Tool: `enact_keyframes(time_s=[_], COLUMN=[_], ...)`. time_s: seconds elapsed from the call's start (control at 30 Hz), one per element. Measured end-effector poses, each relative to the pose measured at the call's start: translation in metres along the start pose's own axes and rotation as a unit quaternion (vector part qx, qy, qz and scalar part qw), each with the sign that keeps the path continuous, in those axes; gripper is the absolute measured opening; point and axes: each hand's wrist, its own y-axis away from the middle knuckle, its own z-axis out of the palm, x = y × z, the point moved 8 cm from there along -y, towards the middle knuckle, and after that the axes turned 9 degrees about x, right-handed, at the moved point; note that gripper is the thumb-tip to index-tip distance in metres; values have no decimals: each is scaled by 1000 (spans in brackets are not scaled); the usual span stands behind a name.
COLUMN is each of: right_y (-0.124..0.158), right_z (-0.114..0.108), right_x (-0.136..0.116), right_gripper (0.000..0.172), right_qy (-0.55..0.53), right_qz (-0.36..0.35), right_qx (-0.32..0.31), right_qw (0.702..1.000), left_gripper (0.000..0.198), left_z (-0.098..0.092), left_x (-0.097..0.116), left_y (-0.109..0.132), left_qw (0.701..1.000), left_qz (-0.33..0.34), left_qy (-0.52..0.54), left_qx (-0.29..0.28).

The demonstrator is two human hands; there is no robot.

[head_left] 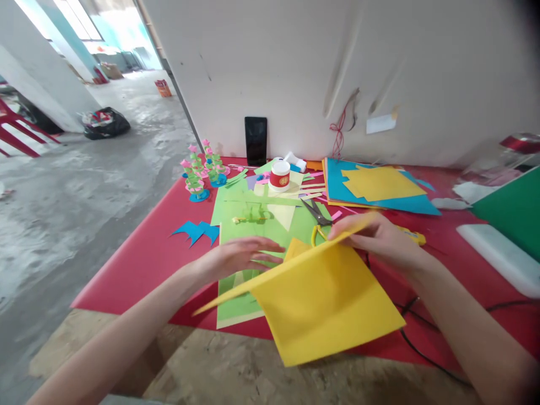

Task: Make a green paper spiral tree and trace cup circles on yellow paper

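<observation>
A yellow craft sheet, creased or bent along its upper part, hangs over the near table edge. Its upper right edge is pinched by my right hand. My left hand is beside the sheet's far side, fingers stretched out; whether they touch it I cannot tell. Beyond the sheet lie scissors with yellow handles, partly covered, on light green sheets. A smaller yellow piece shows behind the held sheet. A curled green paper strip rests on the green sheets.
Pink-and-green paper plants stand at the back left, near blue cut pieces. A red-and-white tape roll and a dark phone are at the back. Blue and yellow sheets lie right. A yellow glue gun and black cable lie near my right arm.
</observation>
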Motion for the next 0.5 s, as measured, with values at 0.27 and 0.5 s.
enact_keyframes(time_s=[0.27, 0.5], right_y=[-26, -2], right_z=[18, -37], right_x=[-35, -46], right_gripper=[19, 34], right_qy=[104, 3], right_qz=[-68, -68], right_qx=[-82, 196], right_qw=[989, 978], left_gripper=[55, 40], left_z=[77, 57], left_x=[16, 50], left_y=[-20, -19], left_qw=[982, 997], left_qz=[-61, 46], left_qy=[-47, 55], left_qx=[-170, 31])
